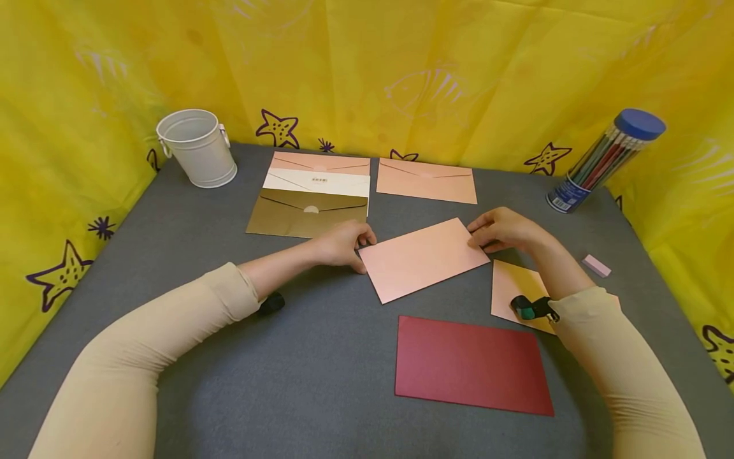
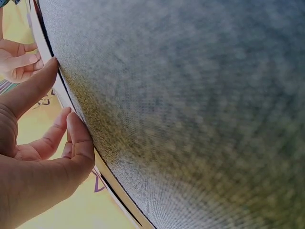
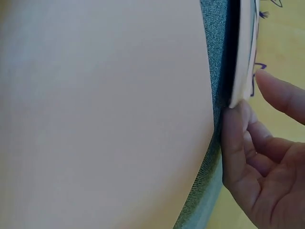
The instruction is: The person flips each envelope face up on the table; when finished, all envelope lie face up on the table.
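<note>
A plain pink envelope (image 1: 424, 260) lies slanted between my two hands in the head view. My left hand (image 1: 346, 245) holds its left short edge, thumb and curled fingers right at the rim. At the opposite short edge, my right hand (image 1: 504, 229) grips near the far corner with fingertips and thumb. The left wrist view shows the left thumb (image 2: 35, 88) and fingertips along a pale thin edge. In the right wrist view, the fingers (image 3: 233, 138) meet the envelope's corner (image 3: 244, 57). Below it lies a dark red envelope (image 1: 473, 364).
Overlapping gold, white and pink envelopes (image 1: 287, 213) lie back left, with another pink envelope (image 1: 427, 182) beside them. Under my right forearm is a further envelope (image 1: 507, 287). A white bucket (image 1: 201, 153), a pencil tube (image 1: 602, 159) and a small eraser (image 1: 597, 265) stand or lie around.
</note>
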{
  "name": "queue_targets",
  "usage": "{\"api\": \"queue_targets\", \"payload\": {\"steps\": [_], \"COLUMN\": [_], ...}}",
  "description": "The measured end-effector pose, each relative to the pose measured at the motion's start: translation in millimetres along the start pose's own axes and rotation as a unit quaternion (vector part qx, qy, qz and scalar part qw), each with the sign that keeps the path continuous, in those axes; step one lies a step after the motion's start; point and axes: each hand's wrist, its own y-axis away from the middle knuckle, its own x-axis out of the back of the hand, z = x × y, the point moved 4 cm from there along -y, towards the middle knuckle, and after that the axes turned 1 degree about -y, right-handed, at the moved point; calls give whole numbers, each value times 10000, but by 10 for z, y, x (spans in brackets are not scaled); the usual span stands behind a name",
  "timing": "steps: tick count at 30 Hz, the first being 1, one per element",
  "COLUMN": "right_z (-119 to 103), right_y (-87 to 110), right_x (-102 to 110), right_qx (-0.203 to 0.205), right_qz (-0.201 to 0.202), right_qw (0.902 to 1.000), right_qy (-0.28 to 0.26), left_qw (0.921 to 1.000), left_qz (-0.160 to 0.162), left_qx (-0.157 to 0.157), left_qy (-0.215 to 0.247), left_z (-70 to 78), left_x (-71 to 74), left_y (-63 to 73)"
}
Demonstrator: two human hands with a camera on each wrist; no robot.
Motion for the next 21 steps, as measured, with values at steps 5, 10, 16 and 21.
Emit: {"api": "queue_targets", "payload": {"steps": [5,10,16,21], "right_z": [-1,-8,12,44], "right_y": [-9,-13,-21,-11], "right_x": [5,9,38,95], "right_qx": [72,134,142,174], "right_qz": [43,170,152,68], "right_qw": [9999,9997,9998,9994], "right_qy": [61,121,-30,-308], "left_qw": [10000,9996,9955,9752], "left_qz": [22,-9,-106,-58], "left_qx": [85,272,295,480], "left_qy": [0,49,891,2159], "left_z": [-4,-5,-21,-77], "left_x": [-7,-10,9,45], "left_y": [-4,-13,-31,-69]}}
